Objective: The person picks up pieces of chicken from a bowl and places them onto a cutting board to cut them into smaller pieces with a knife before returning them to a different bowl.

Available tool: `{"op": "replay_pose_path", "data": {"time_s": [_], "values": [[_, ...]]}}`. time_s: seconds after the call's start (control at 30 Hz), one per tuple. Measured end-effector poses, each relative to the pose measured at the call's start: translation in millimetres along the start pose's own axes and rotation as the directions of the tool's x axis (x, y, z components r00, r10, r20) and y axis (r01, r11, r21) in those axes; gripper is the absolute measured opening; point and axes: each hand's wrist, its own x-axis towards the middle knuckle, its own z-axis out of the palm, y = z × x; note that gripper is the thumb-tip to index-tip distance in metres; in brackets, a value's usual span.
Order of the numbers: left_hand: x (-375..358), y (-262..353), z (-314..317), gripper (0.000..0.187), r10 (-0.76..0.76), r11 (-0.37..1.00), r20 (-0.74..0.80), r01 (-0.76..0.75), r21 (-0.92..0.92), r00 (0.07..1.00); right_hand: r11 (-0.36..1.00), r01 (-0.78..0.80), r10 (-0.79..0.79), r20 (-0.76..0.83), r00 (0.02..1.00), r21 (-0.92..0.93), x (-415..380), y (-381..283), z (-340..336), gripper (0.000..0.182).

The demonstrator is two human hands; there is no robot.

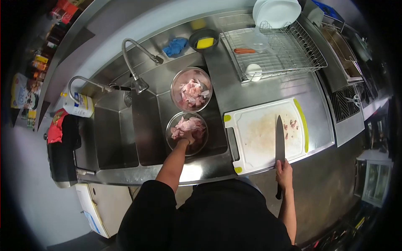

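My left hand [188,137] reaches down into the nearer metal bowl [168,138], among pale pink pieces of raw meat [189,124] that look like chicken. Its fingers are hidden in the meat, so their grip does not show. In my right hand [284,173] is the handle of a large kitchen knife [280,138], its fingers wrapped round it. The blade points away from me over a white cutting board [255,138] with green corners and a green edge. Small meat scraps [292,124] lie on the board to the right of the blade.
A second metal bowl [175,85] with more raw meat stands behind the first, over the sink [148,144]. A spring-hose faucet [125,54] arches above. Behind the board is a wire dish rack [314,62] with white plates [278,14]. A pan [197,44] holds a yellow sponge [205,42].
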Motion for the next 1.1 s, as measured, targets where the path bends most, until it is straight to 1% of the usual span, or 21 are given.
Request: {"op": "replay_pose_path", "data": {"time_s": [0.07,0.13,0.17,0.2,0.27,0.3,0.33,0.4,0.43,0.57,0.63,0.67,0.73,0.77,0.8,0.83,0.87,0.9,0.93,1.0,1.1], "values": [[10.5,0.5,9.0,0.068,0.061,0.993,0.097,-0.071,0.099,0.993,0.999,0.026,-0.028,-0.036,0.999,-0.036,-2.7,-5.0,0.7,0.024],[20.2,13.3,-10.4,0.081,-0.112,0.991,-0.007,0.111,-0.078,0.994,0.996,0.046,-0.051,-0.074,0.996,-0.071,-4.2,-7.3,2.6,0.023],[27.7,17.1,-16.8,0.082,-0.076,0.979,0.009,0.076,-0.191,0.997,0.997,0.031,-0.037,-0.081,0.996,-0.073,-4.1,-7.0,3.3,0.023],[36.0,23.2,-21.3,0.082,-0.052,0.982,0.017,0.055,-0.183,0.998,0.997,0.015,-0.022,-0.089,0.996,-0.075,-4.6,-7.8,4.1,0.023],[37.9,44.4,-35.5,0.086,-0.18,0.983,0.139,0.172,0.067,0.974,0.997,-0.037,0.031,-0.098,0.995,-0.062,-5.5,-13.0,3.4,0.022],[12.5,71.6,-64.0,0.068,-0.296,0.954,0.143,0.3,-0.003,0.944,0.996,-0.052,0.046,-0.089,0.995,-0.067,-5.2,-13.2,3.6,0.022],[24.5,60.3,-39.9,0.068,-0.284,0.958,0.15,0.288,0.0,0.947,0.995,-0.065,0.059,-0.079,0.995,-0.073,-5.7,-13.8,3.8,0.022],[39.9,44.7,-4.3,0.075,-0.329,0.941,-0.115,0.336,0.045,0.937,0.994,-0.086,0.079,-0.096,0.992,-0.067,-6.6,-19.1,5.6,0.022],[37.7,43.9,0.9,0.065,-0.311,0.946,-0.12,0.319,0.053,0.943,0.993,-0.099,0.093,-0.105,0.99,-0.058,-7.0,-20.7,5.8,0.022],[38.9,29.8,16.4,0.064,-0.304,0.952,-0.174,0.306,-0.02,0.937,0.995,-0.078,0.07,-0.131,0.989,-0.061,-7.5,-7.5,10.5,0.022],[26.3,40.6,-10.1,0.051,-0.412,0.887,-0.105,0.372,-0.275,0.905,0.994,-0.11,0.108,-0.113,0.988,-0.02,-5.2,-8.5,10.3,0.023],[22.7,40.3,-23.9,0.051,-0.417,0.885,-0.112,0.374,-0.276,0.902,0.995,-0.103,0.101,-0.111,0.989,-0.016,-4.7,-7.0,10.8,0.023],[21.9,24.0,-37.4,0.036,-0.079,0.982,-0.159,0.049,-0.184,0.984,0.998,-0.038,0.03,-0.141,0.99,-0.054,-5.1,-3.0,11.4,0.024],[25.7,17.8,-40.0,0.031,-0.072,0.913,-0.244,-0.034,-0.407,0.967,0.998,-0.027,0.02,-0.14,0.99,-0.051,-4.8,-3.9,10.6,0.024],[20.7,16.7,-48.5,0.031,-0.076,0.913,-0.254,-0.035,-0.407,0.964,0.998,-0.057,0.051,-0.132,0.99,-0.041,-5.0,-7.0,10.2,0.025],[13.9,16.6,-55.8,0.03,-0.113,0.686,-0.169,-0.046,-0.726,0.979,0.996,-0.088,0.083,-0.126,0.989,-0.031,-5.9,-8.8,9.1,0.026],[7.8,18.6,-62.3,0.029,-0.11,0.353,-0.077,-0.033,-0.935,0.991,0.996,-0.08,0.076,-0.128,0.989,-0.028,-6.4,-6.4,9.3,0.026],[-15.9,41.9,-89.9,0.022,-0.08,0.055,-0.091,-0.087,-0.995,0.993,0.997,-0.067,0.062,-0.136,0.989,-0.035,-5.9,-1.2,11.3,0.026],[-37.5,63.0,-116.4,0.022,-0.079,0.053,-0.101,-0.097,-0.994,0.992,0.998,-0.053,0.047,-0.145,0.988,-0.043,-4.5,2.3,11.4,0.027],[-72.4,100.7,-157.4,0.021,0.063,-0.239,-0.071,-0.053,-0.97,0.995,0.999,-0.05,0.051,-0.122,0.991,0.017,-4.5,1.9,9.2,0.029],[-95.7,160.5,-188.5,0.027,0.266,-0.261,-0.204,-0.133,-0.956,0.942,0.999,-0.038,0.042,-0.124,0.991,0.034,-2.3,12.8,10.6,0.031]]}}
